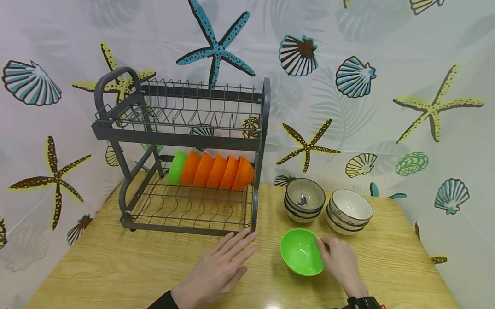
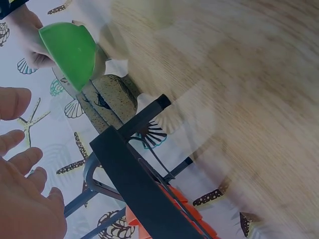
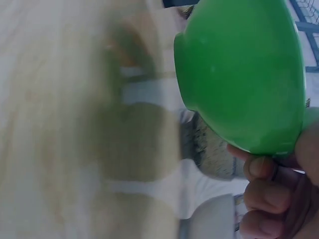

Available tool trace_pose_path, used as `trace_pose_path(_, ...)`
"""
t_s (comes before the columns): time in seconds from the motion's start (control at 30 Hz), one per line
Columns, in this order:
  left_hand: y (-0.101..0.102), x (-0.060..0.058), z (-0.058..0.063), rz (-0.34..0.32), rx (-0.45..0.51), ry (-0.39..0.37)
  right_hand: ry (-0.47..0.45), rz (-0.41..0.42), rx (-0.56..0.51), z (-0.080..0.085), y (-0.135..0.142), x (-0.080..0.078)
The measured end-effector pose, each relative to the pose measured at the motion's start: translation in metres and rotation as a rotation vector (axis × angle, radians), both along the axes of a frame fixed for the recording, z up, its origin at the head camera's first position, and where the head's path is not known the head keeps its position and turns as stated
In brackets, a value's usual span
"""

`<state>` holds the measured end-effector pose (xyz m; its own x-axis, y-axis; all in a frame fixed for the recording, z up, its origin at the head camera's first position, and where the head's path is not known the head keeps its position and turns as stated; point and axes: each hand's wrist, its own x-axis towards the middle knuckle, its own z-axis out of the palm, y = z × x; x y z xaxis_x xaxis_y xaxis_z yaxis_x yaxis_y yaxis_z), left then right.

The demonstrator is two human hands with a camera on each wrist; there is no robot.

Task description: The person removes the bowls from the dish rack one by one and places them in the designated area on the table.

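Observation:
A green bowl [image 1: 299, 252] is pinched at its right rim by my right hand [image 1: 342, 262], thumb inside and fingers beneath. In the right wrist view the bowl [image 3: 239, 74] shows its outer side and foot, held off the table. My left hand [image 1: 226, 266] holds nothing; its fingers are extended near the front right corner of the dish rack [image 1: 194, 230]. The left wrist view shows those fingers [image 2: 25, 159] spread apart. On the rack's lower tier a green bowl [image 1: 176, 168] and several orange bowls [image 1: 217, 171] stand on edge in a row.
Two stacks of patterned bowls stand behind the held bowl: a grey speckled stack [image 1: 305, 198] and a white stack [image 1: 349, 209]. The rack's upper tier [image 1: 191, 113] has wire slots and no dishes. A patterned cloth [image 1: 244, 39] hangs behind the wooden table [image 1: 114, 268].

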<state>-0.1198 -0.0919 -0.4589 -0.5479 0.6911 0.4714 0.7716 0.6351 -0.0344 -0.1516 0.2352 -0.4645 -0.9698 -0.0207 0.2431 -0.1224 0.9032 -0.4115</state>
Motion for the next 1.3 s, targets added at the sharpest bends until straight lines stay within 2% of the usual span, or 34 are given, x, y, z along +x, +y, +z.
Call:
trace_pose_path(0.23,-0.003,0.0,-0.004,0.013,0.001,-0.015,-0.102,-0.042,0.0,-0.013,0.005,-0.003)
trace_pose_path(0.53,-0.006,0.0,-0.007,0.009,0.007,-0.001,-0.144,-0.052,-0.006,-0.019,0.007,-0.002)
trace_pose_path(0.9,-0.008,-0.002,-0.006,0.031,0.018,-0.071,-0.185,-0.046,-0.026,-0.021,0.011,-0.004)
trace_pose_path(1.1,-0.019,-0.011,-0.001,0.063,0.133,-0.162,-0.172,-0.059,-0.074,-0.019,0.011,0.004)
trace_pose_path(1.2,-0.027,-0.019,0.0,0.091,0.242,-0.235,-0.094,-0.041,-0.112,-0.019,0.008,0.012)
trace_pose_path(1.3,-0.035,-0.026,0.001,0.129,0.355,-0.324,0.023,0.012,-0.175,-0.021,0.004,0.02)
